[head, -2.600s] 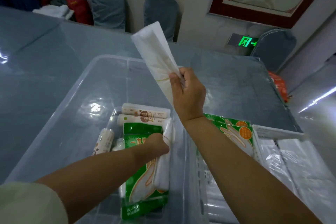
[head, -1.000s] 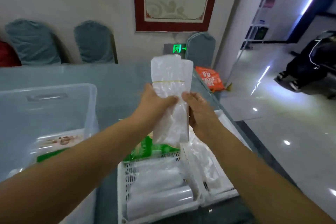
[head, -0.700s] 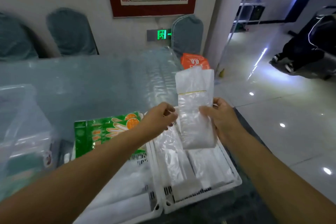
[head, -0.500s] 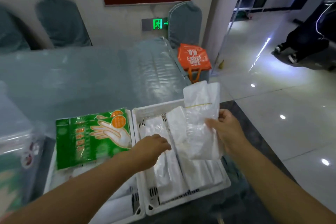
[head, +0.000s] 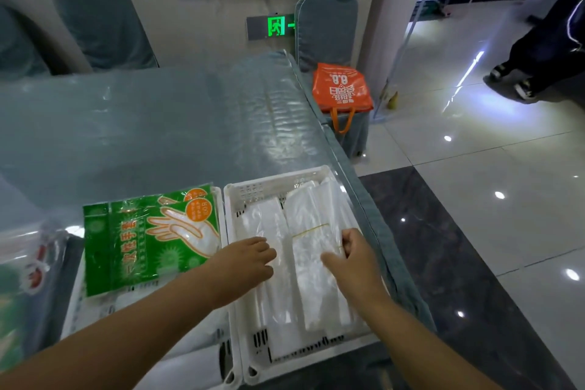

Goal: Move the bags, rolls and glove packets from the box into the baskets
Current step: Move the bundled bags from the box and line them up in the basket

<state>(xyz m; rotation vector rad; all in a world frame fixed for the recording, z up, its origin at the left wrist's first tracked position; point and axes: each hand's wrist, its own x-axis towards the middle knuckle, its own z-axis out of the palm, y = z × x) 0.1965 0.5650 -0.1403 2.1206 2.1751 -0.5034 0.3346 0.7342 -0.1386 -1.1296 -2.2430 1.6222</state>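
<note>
Now the right hand point(head: 349, 258) grasps a banded bag bundle point(head: 316, 250), laying it in the right basket point(head: 272, 188); the left hand point(head: 245, 264) rests open on bags (steadying, likely). Next: let go.

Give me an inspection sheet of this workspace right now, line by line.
Surface: table under a clear glossy cover.
Job's things: banded bag bundle lying in the right basket on other bags; green glove packet on the left basket; clear box at left edge.
Clutter: nothing seen.
Grippers: right hand grips the bundle; left hand rests on the bags beside it.
Cables: nothing seen.
Surroundings: covered chairs, orange tote, green exit sign, tiled floor.
</note>
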